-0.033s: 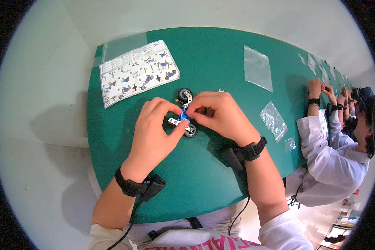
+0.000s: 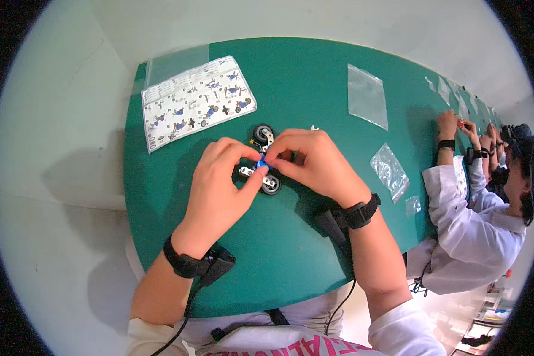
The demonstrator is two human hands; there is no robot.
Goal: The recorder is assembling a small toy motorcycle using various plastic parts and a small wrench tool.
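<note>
A small model motorbike, with a blue middle, pale perforated strips and two black wheels, is between my hands above the green table. My left hand pinches it from the left, with the thumb and fingertips around the blue part. From the right, my right hand has thumb and index finger closed on the same blue part. One wheel points away from me and the other wheel toward me. Fingertips hide much of the blue body and whatever small piece may be there.
An instruction sheet lies at the far left of the green table. A tiny spanner rests beyond my right hand. Clear plastic bags lie to the right. Farther right, another person works at the table.
</note>
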